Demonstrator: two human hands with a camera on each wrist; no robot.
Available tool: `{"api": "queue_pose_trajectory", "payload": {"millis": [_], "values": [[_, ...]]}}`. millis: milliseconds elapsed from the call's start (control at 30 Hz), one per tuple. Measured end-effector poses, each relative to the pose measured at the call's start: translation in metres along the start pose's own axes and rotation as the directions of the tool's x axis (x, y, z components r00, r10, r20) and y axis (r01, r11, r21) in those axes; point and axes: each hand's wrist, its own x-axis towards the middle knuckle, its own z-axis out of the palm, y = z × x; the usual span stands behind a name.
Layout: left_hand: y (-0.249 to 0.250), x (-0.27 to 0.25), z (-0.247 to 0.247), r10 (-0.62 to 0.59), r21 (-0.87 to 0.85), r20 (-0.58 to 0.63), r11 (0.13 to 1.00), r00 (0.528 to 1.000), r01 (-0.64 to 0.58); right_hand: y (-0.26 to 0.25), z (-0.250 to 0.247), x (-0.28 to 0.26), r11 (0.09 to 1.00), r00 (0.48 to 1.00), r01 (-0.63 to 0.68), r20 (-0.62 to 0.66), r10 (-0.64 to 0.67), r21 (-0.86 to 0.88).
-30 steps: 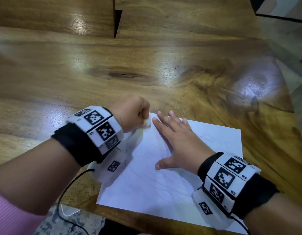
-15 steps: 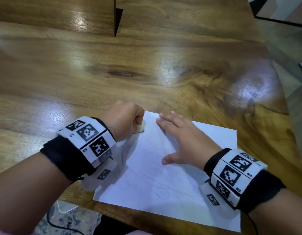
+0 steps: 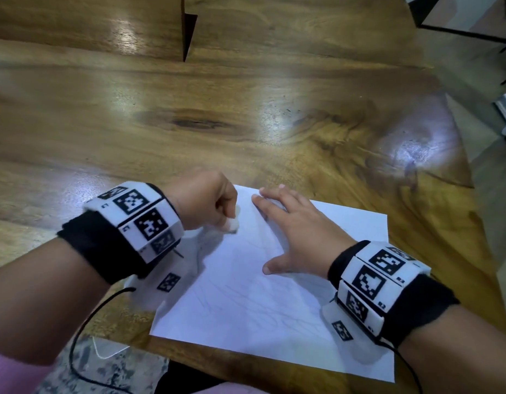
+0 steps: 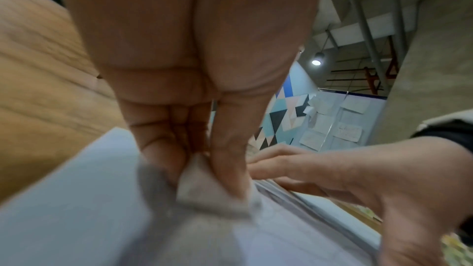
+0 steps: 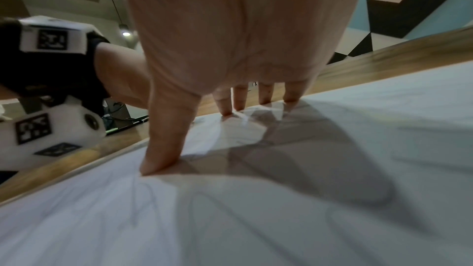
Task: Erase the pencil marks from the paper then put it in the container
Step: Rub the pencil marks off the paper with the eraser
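Observation:
A white sheet of paper (image 3: pixel 246 302) with faint pencil scribbles lies near the front edge of the wooden table (image 3: pixel 246 123). My left hand (image 3: pixel 206 200) is curled around a white eraser (image 3: pixel 232 225) and holds it down on the paper's upper left area; in the left wrist view the eraser (image 4: pixel 204 189) is pinched between thumb and fingers, its tip on the paper (image 4: pixel 64 209). My right hand (image 3: pixel 291 237) lies flat on the sheet, fingers spread and straight. The right wrist view shows its fingertips (image 5: pixel 158 165) pressing on the paper (image 5: pixel 256 219). No container is in view.
A raised wooden panel with a dark gap (image 3: pixel 189 32) stands at the back of the table. The table's right edge (image 3: pixel 459 172) falls off to the floor. A black cable (image 3: pixel 84 336) hangs below the front edge.
My left hand with the eraser has moved a little toward me and rightward across the paper's upper left area. The right hand has stayed flat on the sheet.

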Motion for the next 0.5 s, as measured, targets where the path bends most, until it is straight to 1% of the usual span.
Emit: {"api": "queue_pose_trajectory", "payload": {"millis": [33, 100, 133, 167, 200, 267, 300, 333, 367, 433, 467, 500], "values": [[0.001, 0.005, -0.001, -0.004, -0.016, -0.070, 1.000, 0.998, 0.003, 0.000, 0.000, 0.000, 1.000, 1.000, 0.004, -0.001, -0.004, -0.001], [0.004, 0.012, 0.000, -0.009, -0.014, -0.228, 1.000, 0.974, 0.006, 0.001, 0.001, 0.001, 1.000, 1.000, 0.009, 0.002, -0.009, -0.007], [0.006, 0.013, 0.000, -0.006, 0.002, -0.261, 1.000, 0.965, 0.007, 0.001, 0.001, 0.001, 1.000, 1.000, 0.010, 0.003, -0.010, -0.010], [0.005, 0.012, 0.001, 0.008, 0.018, -0.257, 1.000, 0.966, -0.004, 0.001, 0.001, 0.001, 1.000, 1.000, 0.011, 0.003, -0.011, -0.014], [0.003, 0.008, 0.002, 0.030, 0.036, -0.218, 0.999, 0.975, -0.022, 0.001, 0.001, 0.002, 1.000, 1.000, 0.011, 0.003, -0.011, -0.016], [0.000, 0.001, 0.004, 0.029, 0.054, -0.071, 0.998, 0.997, -0.025, 0.000, 0.002, 0.002, 1.000, 1.000, 0.007, 0.001, -0.007, -0.012], [-0.001, -0.001, 0.004, 0.016, 0.047, -0.024, 0.999, 1.000, -0.015, 0.000, 0.002, 0.002, 1.000, 1.000, 0.006, 0.001, -0.006, -0.007], [0.000, -0.001, 0.003, 0.014, 0.036, -0.033, 0.999, 0.999, -0.013, 0.000, 0.002, 0.002, 1.000, 1.000, 0.006, 0.000, -0.006, -0.004], [0.000, 0.003, 0.001, 0.017, 0.018, -0.089, 1.000, 0.996, -0.015, 0.001, 0.002, 0.002, 1.000, 1.000, 0.006, 0.001, -0.006, -0.005], [0.001, 0.014, -0.001, 0.013, -0.016, -0.226, 1.000, 0.974, -0.017, 0.001, 0.002, 0.002, 1.000, 1.000, 0.007, 0.002, -0.007, -0.006], [0.002, 0.016, -0.002, 0.018, -0.015, -0.258, 1.000, 0.966, -0.023, 0.001, 0.002, 0.002, 1.000, 1.000, 0.005, -0.001, -0.005, -0.004], [0.002, 0.016, -0.002, 0.026, 0.000, -0.258, 1.000, 0.966, -0.027, 0.001, 0.002, 0.002, 1.000, 1.000, 0.004, -0.002, -0.004, -0.003]]}}
